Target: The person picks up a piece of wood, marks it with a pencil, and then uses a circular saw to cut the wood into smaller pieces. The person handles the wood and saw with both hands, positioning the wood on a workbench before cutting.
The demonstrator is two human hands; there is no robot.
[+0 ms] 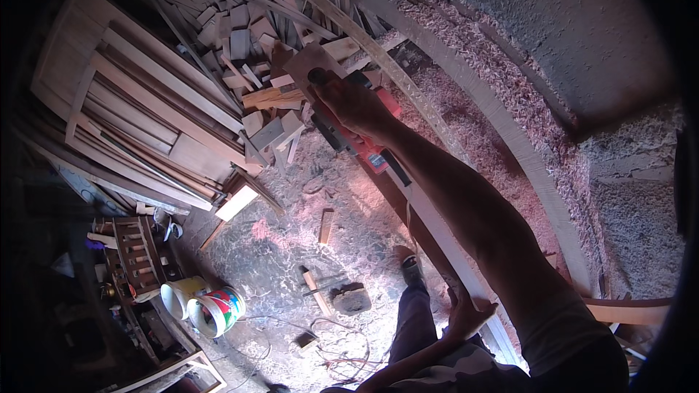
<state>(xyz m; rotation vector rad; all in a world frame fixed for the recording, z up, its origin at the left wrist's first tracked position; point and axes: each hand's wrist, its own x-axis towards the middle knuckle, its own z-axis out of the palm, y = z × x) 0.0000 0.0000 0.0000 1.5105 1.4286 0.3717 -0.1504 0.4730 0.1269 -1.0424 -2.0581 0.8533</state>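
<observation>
Right hand point(353, 105) grasped the power planer point(376, 161), fingers curled about its dark front knob, forearm stretched from the lower right. Left hand point(466, 315) touched the long board point(429, 222) close to the person's body; could not tell whether its fingers were closed around the edge. The planer, red and black, sat on the board toward its far end. The board ran obliquely from upper middle to lower right, and a thin cable point(410, 222) hung beside it, just behind the planer.

Surroundings: a heap of wood offcuts point(240, 40) lay beyond the board's far end. Frames and panels point(138, 113) were stacked to the left. Two buckets point(218, 313) stood side by side at lower left. A small wood block point(326, 226) lay on the floor point(291, 247), left of the board. To the right, pale shavings point(535, 120) lined a curved beam point(502, 113).
</observation>
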